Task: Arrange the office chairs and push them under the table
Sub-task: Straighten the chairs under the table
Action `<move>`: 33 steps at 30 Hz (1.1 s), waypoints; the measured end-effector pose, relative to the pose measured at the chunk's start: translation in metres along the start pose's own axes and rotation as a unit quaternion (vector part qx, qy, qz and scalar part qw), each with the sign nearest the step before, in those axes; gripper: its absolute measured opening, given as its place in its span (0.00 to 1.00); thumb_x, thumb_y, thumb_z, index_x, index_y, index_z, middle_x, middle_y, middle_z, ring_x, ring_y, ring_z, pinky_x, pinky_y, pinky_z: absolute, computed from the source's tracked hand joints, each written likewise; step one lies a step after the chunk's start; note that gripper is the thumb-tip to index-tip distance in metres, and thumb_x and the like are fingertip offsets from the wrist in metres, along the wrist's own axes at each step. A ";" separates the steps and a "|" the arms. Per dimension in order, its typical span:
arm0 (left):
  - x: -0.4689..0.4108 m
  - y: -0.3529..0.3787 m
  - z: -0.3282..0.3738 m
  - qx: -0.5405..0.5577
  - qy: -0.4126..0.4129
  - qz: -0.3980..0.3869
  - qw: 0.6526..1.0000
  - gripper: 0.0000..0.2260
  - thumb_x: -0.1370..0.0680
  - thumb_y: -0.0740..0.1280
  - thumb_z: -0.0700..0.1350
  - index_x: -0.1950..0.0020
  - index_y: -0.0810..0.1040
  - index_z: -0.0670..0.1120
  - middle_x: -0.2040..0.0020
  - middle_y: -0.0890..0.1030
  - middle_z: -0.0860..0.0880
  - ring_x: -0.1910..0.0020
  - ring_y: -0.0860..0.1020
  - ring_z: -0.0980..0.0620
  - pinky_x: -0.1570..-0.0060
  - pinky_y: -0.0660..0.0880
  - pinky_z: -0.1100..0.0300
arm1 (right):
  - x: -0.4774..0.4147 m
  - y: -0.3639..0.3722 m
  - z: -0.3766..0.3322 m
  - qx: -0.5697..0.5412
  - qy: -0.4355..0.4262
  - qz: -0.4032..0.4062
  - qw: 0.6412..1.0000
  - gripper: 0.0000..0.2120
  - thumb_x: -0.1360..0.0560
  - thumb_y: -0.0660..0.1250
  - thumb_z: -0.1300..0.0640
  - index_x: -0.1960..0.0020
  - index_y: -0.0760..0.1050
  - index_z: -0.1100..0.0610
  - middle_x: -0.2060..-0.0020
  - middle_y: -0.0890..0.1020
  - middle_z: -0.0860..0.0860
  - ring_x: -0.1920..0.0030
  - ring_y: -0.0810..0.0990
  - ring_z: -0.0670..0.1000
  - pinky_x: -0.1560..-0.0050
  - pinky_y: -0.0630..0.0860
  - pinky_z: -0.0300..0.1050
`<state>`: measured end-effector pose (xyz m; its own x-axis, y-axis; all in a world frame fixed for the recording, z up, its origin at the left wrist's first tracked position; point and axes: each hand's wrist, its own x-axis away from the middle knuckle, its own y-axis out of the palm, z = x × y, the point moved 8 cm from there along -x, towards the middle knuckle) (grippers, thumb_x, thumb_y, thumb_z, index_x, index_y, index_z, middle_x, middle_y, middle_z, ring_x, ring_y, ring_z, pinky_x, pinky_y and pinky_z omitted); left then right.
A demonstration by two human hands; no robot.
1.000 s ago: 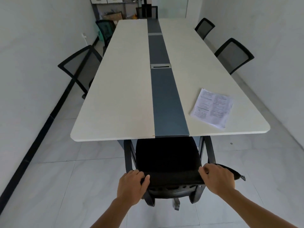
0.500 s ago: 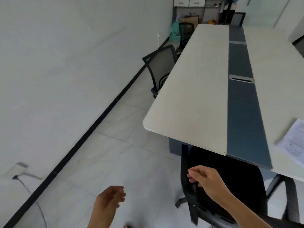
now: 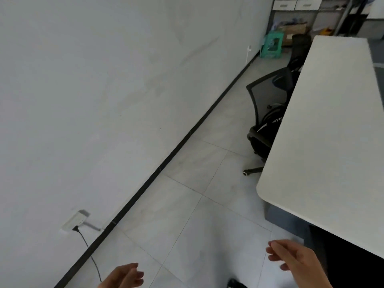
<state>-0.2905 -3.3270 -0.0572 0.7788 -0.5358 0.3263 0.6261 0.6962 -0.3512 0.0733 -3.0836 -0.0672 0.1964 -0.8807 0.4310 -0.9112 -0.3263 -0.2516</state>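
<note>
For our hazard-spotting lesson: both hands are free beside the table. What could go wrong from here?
1. The black cable hanging from the wall socket trails down by the left hand; a foot could snag it.
2. A caster leg of the mesh chair sticks out past the table edge, a possible trip point.

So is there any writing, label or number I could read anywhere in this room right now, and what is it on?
No text can be read.
Wall socket: no legible marking.
Cardboard box and drawer fronts on the far shelf: too small and blurred to show any lettering.
</note>
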 end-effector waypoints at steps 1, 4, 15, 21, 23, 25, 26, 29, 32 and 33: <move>-0.016 0.003 0.005 0.005 0.005 0.003 1.000 0.07 0.26 0.66 0.31 0.61 0.81 0.37 0.67 0.84 0.41 0.65 0.83 0.39 0.65 0.79 0.62 | -0.012 0.005 -0.007 0.002 0.000 0.005 1.000 0.05 0.26 0.68 0.64 0.58 0.83 0.59 0.65 0.87 0.51 0.61 0.85 0.55 0.62 0.75 0.48; -0.075 0.011 0.029 0.024 0.014 0.003 1.000 0.06 0.26 0.65 0.31 0.61 0.81 0.37 0.67 0.84 0.41 0.65 0.84 0.40 0.65 0.79 0.60 | -0.059 0.020 -0.028 0.004 0.003 0.022 1.000 0.05 0.26 0.68 0.63 0.58 0.82 0.59 0.65 0.87 0.50 0.61 0.85 0.52 0.62 0.75 0.48; -0.322 0.055 0.209 0.049 0.036 -0.036 0.998 0.06 0.25 0.65 0.34 0.56 0.81 0.38 0.65 0.85 0.42 0.59 0.82 0.39 0.55 0.76 0.46 | -0.267 0.103 -0.188 -0.040 -0.041 0.030 0.998 0.07 0.25 0.66 0.63 0.58 0.82 0.59 0.65 0.87 0.51 0.65 0.85 0.49 0.62 0.74 0.48; -0.433 0.098 0.258 0.073 0.028 -0.055 0.995 0.06 0.24 0.64 0.32 0.57 0.80 0.36 0.67 0.84 0.41 0.60 0.81 0.38 0.60 0.74 0.51 | -0.363 0.120 -0.255 -0.031 -0.047 0.050 0.997 0.07 0.25 0.66 0.63 0.57 0.82 0.58 0.63 0.87 0.53 0.63 0.85 0.49 0.61 0.74 0.47; -0.478 0.121 0.268 0.069 0.018 -0.075 0.995 0.06 0.24 0.64 0.32 0.57 0.80 0.36 0.68 0.84 0.41 0.60 0.81 0.38 0.61 0.74 0.51 | -0.396 0.118 -0.264 -0.035 -0.037 0.077 0.996 0.07 0.24 0.66 0.62 0.56 0.82 0.58 0.63 0.87 0.52 0.62 0.85 0.52 0.61 0.74 0.47; -0.525 0.146 0.283 0.055 0.018 -0.106 0.993 0.06 0.24 0.64 0.33 0.57 0.80 0.37 0.67 0.84 0.41 0.61 0.82 0.39 0.63 0.75 0.52 | -0.427 0.117 -0.271 -0.042 -0.024 0.111 0.993 0.06 0.25 0.66 0.63 0.57 0.82 0.59 0.64 0.87 0.52 0.60 0.84 0.56 0.61 0.74 0.48; -0.549 0.158 0.294 0.051 0.022 -0.120 0.991 0.06 0.24 0.64 0.33 0.57 0.80 0.37 0.66 0.85 0.41 0.62 0.82 0.40 0.64 0.75 0.52 | -0.442 0.117 -0.275 -0.050 -0.017 0.128 0.990 0.06 0.25 0.66 0.63 0.57 0.82 0.60 0.64 0.87 0.53 0.59 0.84 0.57 0.61 0.73 0.48; -0.621 0.194 0.332 0.034 0.033 -0.160 0.986 0.06 0.25 0.65 0.34 0.57 0.81 0.38 0.65 0.85 0.41 0.61 0.82 0.40 0.60 0.75 0.51 | -0.479 0.122 -0.289 -0.074 0.012 0.178 0.981 0.06 0.25 0.67 0.62 0.58 0.82 0.60 0.64 0.87 0.53 0.58 0.84 0.58 0.59 0.74 0.51; -0.681 0.235 0.383 0.007 0.055 -0.209 0.976 0.06 0.25 0.65 0.34 0.58 0.81 0.39 0.66 0.85 0.43 0.59 0.82 0.39 0.60 0.75 0.50 | -0.510 0.130 -0.317 -0.080 0.028 0.207 0.975 0.06 0.25 0.67 0.62 0.59 0.82 0.59 0.64 0.87 0.51 0.59 0.85 0.56 0.58 0.76 0.52; -0.699 0.251 0.401 -0.003 0.063 -0.226 0.972 0.06 0.25 0.65 0.34 0.58 0.81 0.40 0.67 0.85 0.44 0.59 0.82 0.39 0.59 0.75 0.50 | -0.520 0.130 -0.326 -0.080 0.029 0.217 0.972 0.07 0.25 0.67 0.62 0.59 0.82 0.59 0.64 0.87 0.51 0.59 0.85 0.55 0.59 0.76 0.51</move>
<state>-0.6929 -2.5860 -0.0216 0.4222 -0.8413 0.3377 0.9054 0.3733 -0.2021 -0.2659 -2.5558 -0.0414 -0.2357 -0.9015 0.3630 -0.9492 0.1334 -0.2849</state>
